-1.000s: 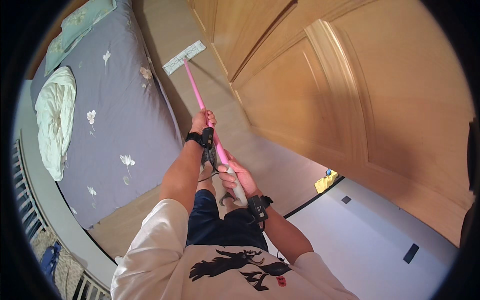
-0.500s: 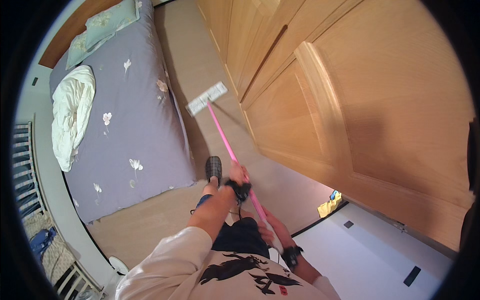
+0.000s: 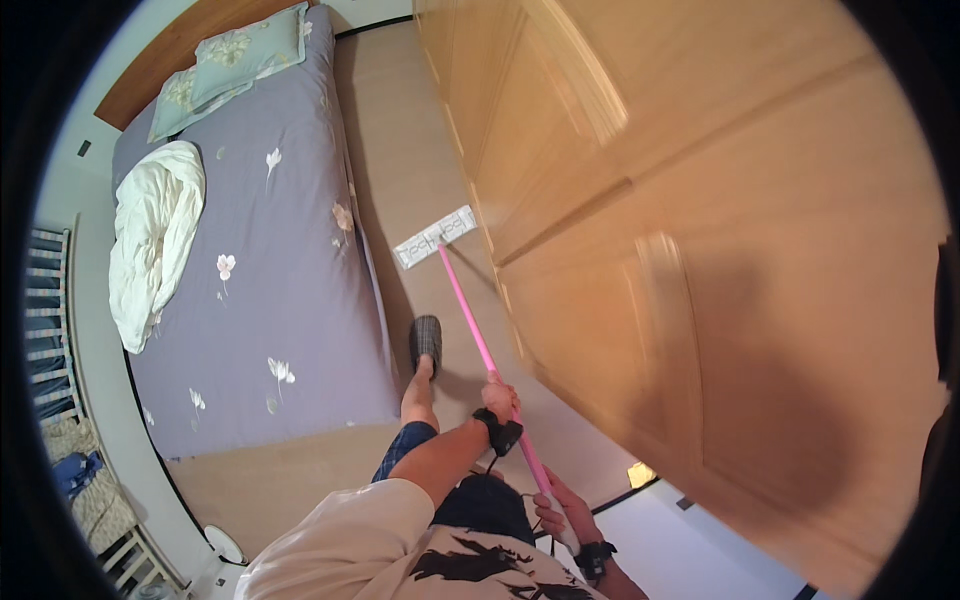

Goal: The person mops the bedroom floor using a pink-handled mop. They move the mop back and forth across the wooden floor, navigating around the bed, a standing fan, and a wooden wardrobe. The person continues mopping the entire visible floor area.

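A flat mop with a pink pole [image 3: 466, 302] slants away from me across the floor. Its white rectangular head [image 3: 420, 247] lies flat between the bed and the wooden wardrobe. My left hand [image 3: 500, 396] is wrapped round the pole partway along, a black band on its wrist. Nearer my body, my right hand [image 3: 562, 506] closes round the pole close to its pale end, also with a black wrist band. A dark checked slipper [image 3: 426, 343] is on my forward foot, left of the pole.
The bed [image 3: 300, 310], with a purple flowered cover, runs along the left side. A white bundled quilt [image 3: 155, 240] and green pillows [image 3: 250, 55] lie on it. The wooden wardrobe [image 3: 800, 300] borders the right. A yellow item [image 3: 641, 474] sits by its near corner.
My view has shifted a little, and both hands with the mop have come nearer my body. My right hand's fingers, looser and blurred before, now wrap round the pole.
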{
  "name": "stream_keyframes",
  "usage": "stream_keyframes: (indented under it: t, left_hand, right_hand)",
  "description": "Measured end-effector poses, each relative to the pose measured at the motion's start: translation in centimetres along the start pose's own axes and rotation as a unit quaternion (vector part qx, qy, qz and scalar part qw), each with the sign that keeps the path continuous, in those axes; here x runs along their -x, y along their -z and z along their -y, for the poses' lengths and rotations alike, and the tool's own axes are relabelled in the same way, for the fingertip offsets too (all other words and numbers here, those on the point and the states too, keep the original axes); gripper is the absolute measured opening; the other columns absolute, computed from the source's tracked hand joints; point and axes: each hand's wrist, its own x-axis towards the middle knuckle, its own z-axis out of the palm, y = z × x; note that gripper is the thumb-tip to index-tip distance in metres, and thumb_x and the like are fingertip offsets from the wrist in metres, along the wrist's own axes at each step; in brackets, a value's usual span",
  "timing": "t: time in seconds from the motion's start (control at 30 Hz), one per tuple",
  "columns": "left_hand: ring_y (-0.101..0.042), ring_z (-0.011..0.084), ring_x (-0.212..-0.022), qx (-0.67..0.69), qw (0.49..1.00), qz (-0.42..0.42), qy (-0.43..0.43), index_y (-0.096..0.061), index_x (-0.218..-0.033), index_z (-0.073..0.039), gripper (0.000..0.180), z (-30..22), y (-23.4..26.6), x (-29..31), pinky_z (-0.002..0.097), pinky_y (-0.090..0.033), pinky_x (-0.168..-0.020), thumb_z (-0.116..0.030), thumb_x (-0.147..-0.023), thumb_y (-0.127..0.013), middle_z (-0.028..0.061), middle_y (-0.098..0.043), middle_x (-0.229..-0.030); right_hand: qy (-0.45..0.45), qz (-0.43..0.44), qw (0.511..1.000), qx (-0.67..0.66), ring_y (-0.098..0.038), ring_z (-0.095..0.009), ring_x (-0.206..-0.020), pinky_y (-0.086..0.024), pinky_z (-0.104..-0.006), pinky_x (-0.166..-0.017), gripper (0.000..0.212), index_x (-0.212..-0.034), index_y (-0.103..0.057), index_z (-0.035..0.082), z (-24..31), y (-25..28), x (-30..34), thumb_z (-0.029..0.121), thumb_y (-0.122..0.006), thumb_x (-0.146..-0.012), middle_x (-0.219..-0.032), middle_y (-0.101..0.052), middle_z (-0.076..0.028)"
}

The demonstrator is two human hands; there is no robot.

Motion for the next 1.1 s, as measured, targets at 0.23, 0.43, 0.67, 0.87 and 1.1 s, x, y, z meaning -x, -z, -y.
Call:
stream_keyframes:
  t: [0.23, 0.43, 0.67, 0.87, 1.1]
  left_hand:
    - [-0.045, 0.0242, -0.036, -0.002, 0.997, 0.046, -0.064, -0.05, -0.064, -0.009, 0.075, -27.2, -2.6, -13.3, 0.0385, -0.04, -0.034, -0.071, -0.103, -0.031, 0.0068, -0.046, -0.05]
    - [-0.044, 0.0176, -0.041, -0.017, 0.992, 0.095, -0.079, -0.051, -0.083, -0.004, 0.067, -42.7, -4.5, -14.6, 0.035, -0.043, -0.038, -0.063, -0.106, -0.032, 0.0031, -0.045, -0.06]
    - [-0.04, 0.0114, -0.045, 0.105, 0.984, 0.142, -0.017, -0.047, -0.091, -0.008, 0.05, -41.3, -4.6, -11.0, 0.0276, -0.038, -0.04, -0.053, -0.11, -0.034, -0.0011, -0.042, -0.063]
    - [-0.04, 0.0088, -0.049, 0.321, 0.909, 0.25, 0.086, -0.047, -0.09, -0.011, 0.042, -33.0, -1.6, -9.0, 0.0235, -0.035, -0.04, -0.047, -0.111, -0.041, -0.003, -0.047, -0.068]
    - [-0.038, 0.0093, -0.046, 0.259, 0.948, 0.167, 0.079, -0.047, -0.091, -0.01, 0.055, -29.7, -1.6, -7.0, 0.0249, -0.032, -0.038, -0.062, -0.105, -0.043, -0.0045, -0.042, -0.063]
  right_hand:
    - [0.022, 0.07, 0.997, 0.017, -0.04, -0.007, -0.055, -0.036, -0.0198, -0.043, 0.055, -0.16, -0.031, 0.027, 7.0, -15.3, -20.7, 0.027, -0.05, -0.109, -0.09, -0.051, -0.002]
    - [0.039, 0.113, 0.992, 0.032, -0.041, -0.007, -0.06, -0.038, -0.0213, -0.05, 0.055, -0.161, -0.029, 0.025, 11.2, -23.2, -30.0, 0.025, -0.046, -0.109, -0.092, -0.052, -0.003]
    - [0.02, 0.111, 0.993, -0.037, -0.043, -0.008, -0.061, -0.039, -0.021, -0.046, 0.05, -0.16, -0.032, 0.026, 11.1, -24.2, -26.9, 0.023, -0.042, -0.111, -0.093, -0.05, -0.005]
    - [-0.012, 0.143, 0.979, -0.142, -0.042, -0.01, -0.063, -0.039, -0.0213, -0.049, 0.047, -0.158, -0.035, 0.025, 8.1, -20.3, -20.4, 0.023, -0.042, -0.111, -0.096, -0.05, -0.007]
    - [-0.017, 0.063, 0.995, -0.071, -0.045, -0.01, -0.065, -0.041, -0.0203, -0.048, 0.048, -0.158, -0.037, 0.024, 7.5, -20.4, -16.5, 0.021, -0.042, -0.111, -0.097, -0.051, -0.007]
